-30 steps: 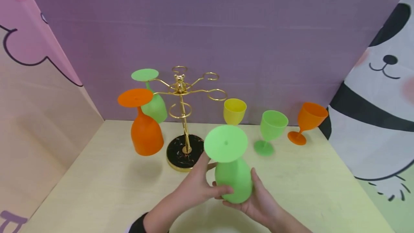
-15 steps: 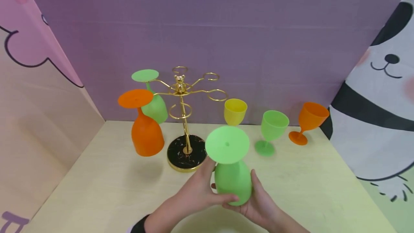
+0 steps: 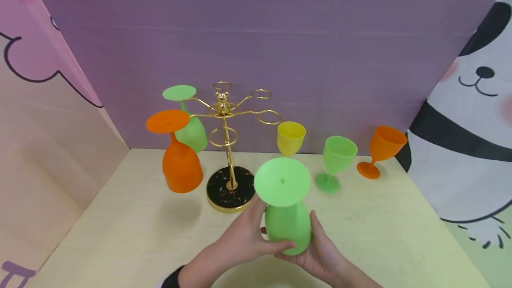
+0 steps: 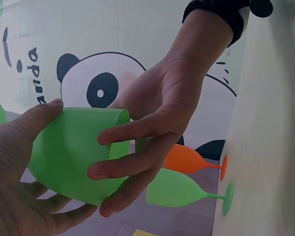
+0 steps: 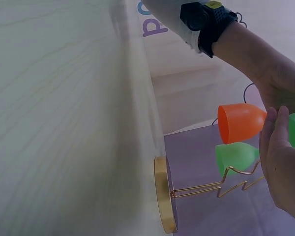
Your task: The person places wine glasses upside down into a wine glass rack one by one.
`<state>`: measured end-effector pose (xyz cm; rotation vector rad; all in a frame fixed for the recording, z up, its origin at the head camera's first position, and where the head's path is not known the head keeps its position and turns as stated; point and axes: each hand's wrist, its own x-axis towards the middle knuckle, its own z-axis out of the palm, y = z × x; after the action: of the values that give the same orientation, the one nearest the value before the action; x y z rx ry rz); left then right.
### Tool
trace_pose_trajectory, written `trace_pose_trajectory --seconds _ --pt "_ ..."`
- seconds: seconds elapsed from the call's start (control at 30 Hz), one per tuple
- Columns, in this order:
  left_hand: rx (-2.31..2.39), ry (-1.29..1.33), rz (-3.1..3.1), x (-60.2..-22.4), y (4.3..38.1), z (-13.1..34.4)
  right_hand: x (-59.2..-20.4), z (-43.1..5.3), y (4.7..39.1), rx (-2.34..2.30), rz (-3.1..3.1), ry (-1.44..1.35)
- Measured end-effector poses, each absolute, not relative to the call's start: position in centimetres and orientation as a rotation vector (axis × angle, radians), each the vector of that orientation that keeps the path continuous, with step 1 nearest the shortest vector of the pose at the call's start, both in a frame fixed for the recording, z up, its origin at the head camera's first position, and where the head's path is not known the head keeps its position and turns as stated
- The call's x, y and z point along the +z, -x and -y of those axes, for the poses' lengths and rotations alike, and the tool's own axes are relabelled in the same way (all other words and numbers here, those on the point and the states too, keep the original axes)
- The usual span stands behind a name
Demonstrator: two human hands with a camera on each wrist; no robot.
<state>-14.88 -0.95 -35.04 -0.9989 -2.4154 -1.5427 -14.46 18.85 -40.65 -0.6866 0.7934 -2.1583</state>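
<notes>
Closest to the viewer, above the front of a pale table [image 3: 392, 234], two bare hands hold a light-green goblet [image 3: 289, 223] upside down, its round foot facing up. A person's left hand [image 3: 246, 234] grips the bowl from the left, thumb laid across its near side; the right hand [image 3: 320, 257] grips it from the right, thumb up its side, fingers around the rim. A dark cuff [image 3: 174, 278] shows at the left wrist.

Just beyond and to the left stands a gold rack [image 3: 227, 143] on a round black base [image 3: 225, 191]. From its left arms two goblets hang mouth down, clear of the table: an orange one [image 3: 182, 168] nearer, a green one [image 3: 193, 133] behind. Four more ring-ended arms spread around a small gold bear [image 3: 222, 102].

Farther right, another green goblet [image 3: 338, 154] and another orange goblet [image 3: 385, 144] stand upright on their feet; a yellow goblet [image 3: 290, 139] faces mouth up, its lower part hidden by the held goblet. Behind everything hangs purple cloth [image 3: 280, 57], with a panda print [image 3: 472, 114] at right.
</notes>
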Motion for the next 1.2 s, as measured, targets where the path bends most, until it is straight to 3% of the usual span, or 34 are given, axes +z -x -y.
trace_pose_trajectory --seconds 1.2 --pt "-1.534 1.132 2.271 -34.45 14.69 1.61 -40.59 -18.8 14.46 -2.162 -0.812 0.822"
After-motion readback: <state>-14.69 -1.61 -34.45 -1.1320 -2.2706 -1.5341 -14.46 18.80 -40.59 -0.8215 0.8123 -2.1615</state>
